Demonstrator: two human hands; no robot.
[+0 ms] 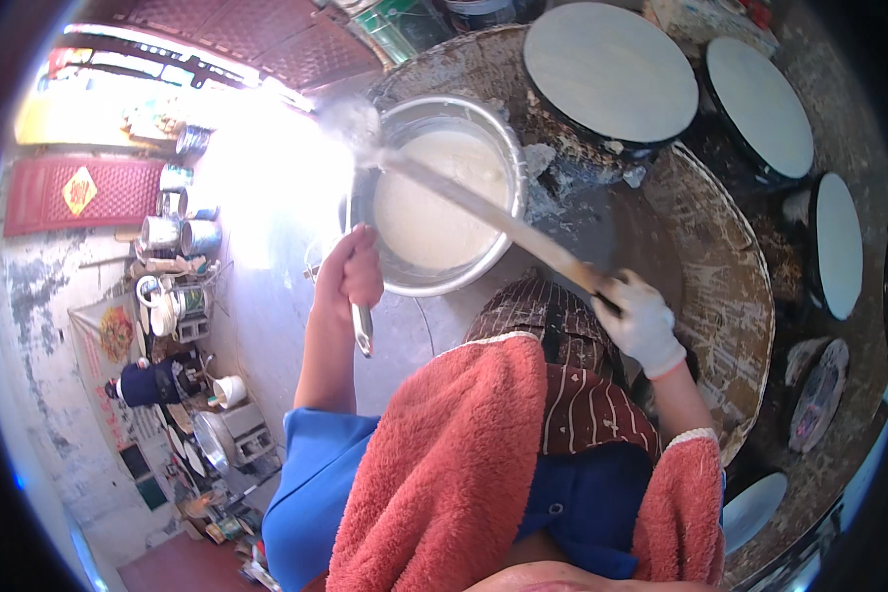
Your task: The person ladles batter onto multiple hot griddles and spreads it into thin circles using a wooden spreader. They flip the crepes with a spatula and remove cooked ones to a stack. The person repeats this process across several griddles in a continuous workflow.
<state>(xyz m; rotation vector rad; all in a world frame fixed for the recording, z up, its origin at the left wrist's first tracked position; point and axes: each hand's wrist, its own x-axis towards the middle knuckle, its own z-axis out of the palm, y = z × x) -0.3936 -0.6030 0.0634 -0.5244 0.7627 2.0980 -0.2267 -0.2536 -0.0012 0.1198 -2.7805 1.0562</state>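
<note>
My bare left hand is closed around the metal handle of a utensil at the left rim of a metal basin. Glare hides the utensil's far end. Pale, creamy batter fills much of the basin. In a white glove, my right hand grips the dark end of a long wooden handle. That handle slants across above the basin to a blurred, whitish head, whose kind I cannot tell. A red towel hangs over my front.
Round black griddles with smooth white tops curve around the right side. A worn, crusted round ledge borders them. At far left, another person in dark clothing is near a white bucket and several metal pots.
</note>
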